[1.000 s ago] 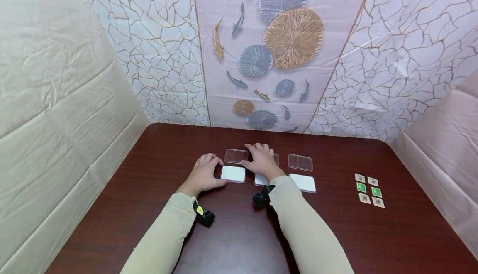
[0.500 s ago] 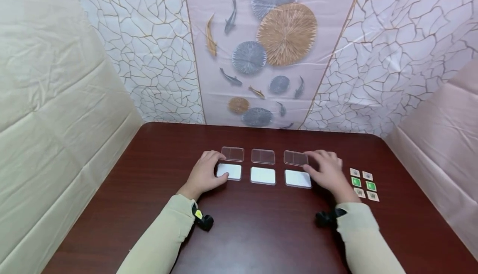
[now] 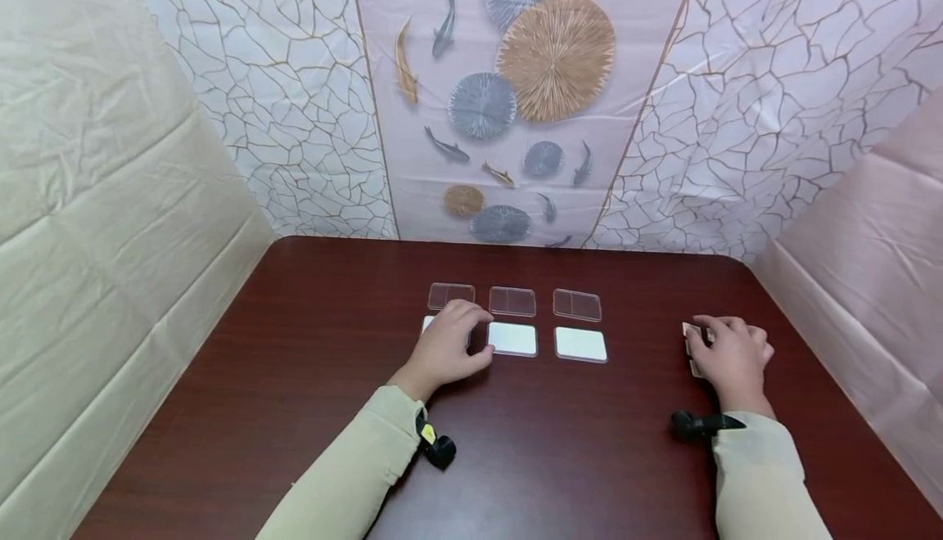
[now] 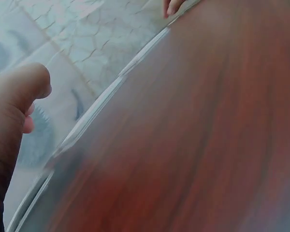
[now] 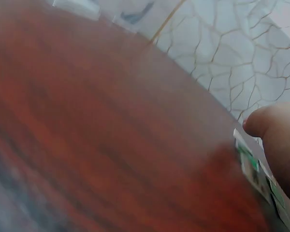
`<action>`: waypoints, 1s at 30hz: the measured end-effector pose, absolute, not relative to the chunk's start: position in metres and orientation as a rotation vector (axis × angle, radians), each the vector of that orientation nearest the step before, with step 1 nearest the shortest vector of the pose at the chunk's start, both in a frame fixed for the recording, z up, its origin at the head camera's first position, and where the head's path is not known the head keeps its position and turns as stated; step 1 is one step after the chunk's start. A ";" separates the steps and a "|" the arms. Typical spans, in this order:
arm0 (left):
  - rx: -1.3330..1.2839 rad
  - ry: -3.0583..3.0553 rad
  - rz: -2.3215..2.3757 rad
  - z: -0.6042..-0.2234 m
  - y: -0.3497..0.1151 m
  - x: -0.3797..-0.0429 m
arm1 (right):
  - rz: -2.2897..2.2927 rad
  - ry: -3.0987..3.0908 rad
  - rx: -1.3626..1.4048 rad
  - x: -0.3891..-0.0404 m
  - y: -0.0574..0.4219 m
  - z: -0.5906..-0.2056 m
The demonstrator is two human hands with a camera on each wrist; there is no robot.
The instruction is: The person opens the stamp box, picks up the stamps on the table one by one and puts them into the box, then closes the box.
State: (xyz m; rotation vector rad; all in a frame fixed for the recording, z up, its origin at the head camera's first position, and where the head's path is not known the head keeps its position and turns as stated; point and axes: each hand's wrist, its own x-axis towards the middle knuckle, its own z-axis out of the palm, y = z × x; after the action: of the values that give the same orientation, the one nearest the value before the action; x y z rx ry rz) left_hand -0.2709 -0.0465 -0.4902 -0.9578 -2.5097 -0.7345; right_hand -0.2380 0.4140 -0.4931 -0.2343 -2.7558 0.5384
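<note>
My left hand [image 3: 448,345] is over the left white rectangular piece [image 3: 427,324], hiding most of it. Its curved fingertips and thumb are by the left edge of the middle white piece [image 3: 512,339]. In the left wrist view the thumb [image 4: 31,84] has nothing pinched against it. At the right, my right hand [image 3: 737,362] hovers over small square tiles [image 3: 696,368], covering most of them. Those tiles [image 5: 253,174], some green, lie just below the thumb [image 5: 273,128] in the right wrist view; the other fingertips are hidden there.
A third white piece [image 3: 580,344] lies right of the middle one. Behind the white row are three clear plastic rectangles, left [image 3: 452,295], middle [image 3: 512,301] and right [image 3: 577,305]. The dark wooden table [image 3: 589,442] ends at a patterned cloth backdrop [image 3: 295,114].
My right hand has moved from the middle pieces, past the right-hand ones, to the small tiles. My left hand has shifted right, from the left white piece's edge to the middle one's.
</note>
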 end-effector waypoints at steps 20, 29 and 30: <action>-0.926 -2.747 -0.297 -0.496 0.056 -0.259 | 0.517 -2.806 -0.372 -0.246 0.416 -0.492; -0.912 -2.792 -0.216 -0.497 0.073 -0.260 | 0.446 -2.795 -0.366 -0.247 0.412 -0.490; -0.916 -2.791 -0.213 -0.496 0.074 -0.261 | 0.435 -2.797 -0.366 -0.247 0.412 -0.490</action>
State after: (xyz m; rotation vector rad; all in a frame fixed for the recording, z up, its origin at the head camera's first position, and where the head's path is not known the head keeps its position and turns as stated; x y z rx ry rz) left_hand -0.2606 0.0739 -0.4963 -0.9160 -2.7911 -0.2135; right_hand -0.2473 0.4121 -0.4897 -0.3656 -2.7970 0.4345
